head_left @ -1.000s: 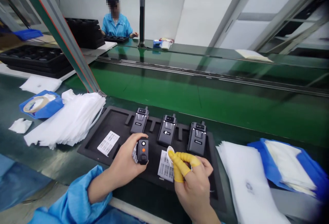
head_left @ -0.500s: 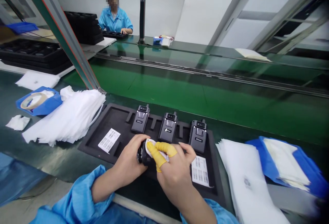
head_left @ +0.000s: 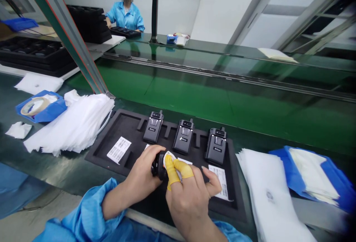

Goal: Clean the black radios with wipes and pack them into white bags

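Observation:
My left hand (head_left: 143, 173) is closed around a black walkie-talkie (head_left: 159, 166), much of it hidden by my fingers. With yellow tape or finger covers on two fingers, my right hand (head_left: 189, 190) presses a white cloth (head_left: 168, 157) against the device. Both hands are over the front of a black foam tray (head_left: 111, 123). Three more walkie-talkies stand in the tray's back slots: a left one (head_left: 153, 127), a middle one (head_left: 183, 136) and a right one (head_left: 216, 146). White label sheets lie in the tray, one at left (head_left: 119, 149) and one at right (head_left: 219, 182).
White sleeves (head_left: 75, 123) and a blue bin with a tape roll (head_left: 41, 106) lie to the left. More white sleeves (head_left: 267, 186) and a blue bin of cloths (head_left: 311, 175) are at right. Behind a slanted post (head_left: 66, 34), a co-worker (head_left: 126, 14) sits near stacked black trays (head_left: 86, 25).
My right hand has shifted slightly, its thumb lower and farther right, with the cloth still on the walkie-talkie. The view has tilted a little. The co-worker's hand has left the tray's top.

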`<action>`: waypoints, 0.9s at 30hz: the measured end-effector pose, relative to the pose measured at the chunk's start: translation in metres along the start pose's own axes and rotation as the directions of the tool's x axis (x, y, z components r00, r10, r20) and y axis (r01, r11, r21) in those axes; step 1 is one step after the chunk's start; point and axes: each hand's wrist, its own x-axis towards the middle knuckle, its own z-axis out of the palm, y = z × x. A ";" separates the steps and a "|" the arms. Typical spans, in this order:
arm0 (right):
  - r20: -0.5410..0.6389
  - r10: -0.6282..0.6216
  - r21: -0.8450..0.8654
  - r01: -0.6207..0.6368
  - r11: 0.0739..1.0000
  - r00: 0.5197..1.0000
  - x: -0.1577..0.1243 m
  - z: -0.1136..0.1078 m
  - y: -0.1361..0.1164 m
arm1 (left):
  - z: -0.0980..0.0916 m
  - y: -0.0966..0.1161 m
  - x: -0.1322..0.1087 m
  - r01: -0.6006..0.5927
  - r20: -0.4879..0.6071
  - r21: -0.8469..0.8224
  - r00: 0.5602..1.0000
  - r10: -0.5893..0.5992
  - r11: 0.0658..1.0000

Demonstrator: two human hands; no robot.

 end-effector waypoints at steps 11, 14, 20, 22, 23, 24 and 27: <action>0.057 0.096 0.118 -0.102 0.988 0.994 0.009 -0.003 0.011 | -0.004 -0.001 -0.001 0.033 -0.003 0.005 0.999 -0.033 0.999; 0.072 0.082 0.201 -0.095 0.975 0.994 0.011 0.001 0.007 | -0.003 -0.002 -0.001 0.011 -0.010 0.000 1.000 -0.011 1.000; 0.073 0.020 0.267 -0.039 0.963 0.997 0.006 0.002 0.012 | -0.003 -0.005 -0.004 -0.035 -0.019 -0.003 0.999 0.035 0.999; 0.090 0.010 0.287 -0.036 0.957 0.996 0.004 0.000 0.015 | -0.003 -0.006 -0.006 -0.041 -0.018 0.001 0.999 0.041 0.999; 0.096 0.007 0.295 -0.035 0.955 0.995 0.003 0.000 0.016 | -0.003 -0.006 -0.007 -0.044 -0.018 0.004 0.999 0.044 0.999; 0.100 0.004 0.302 -0.034 0.953 0.995 0.002 -0.001 0.017 | -0.002 -0.007 -0.007 -0.048 -0.017 0.007 0.999 0.048 0.999; 0.105 0.019 0.301 -0.050 0.952 0.994 -0.001 -0.002 0.019 | -0.003 -0.007 -0.007 -0.046 -0.008 0.008 0.999 0.046 0.999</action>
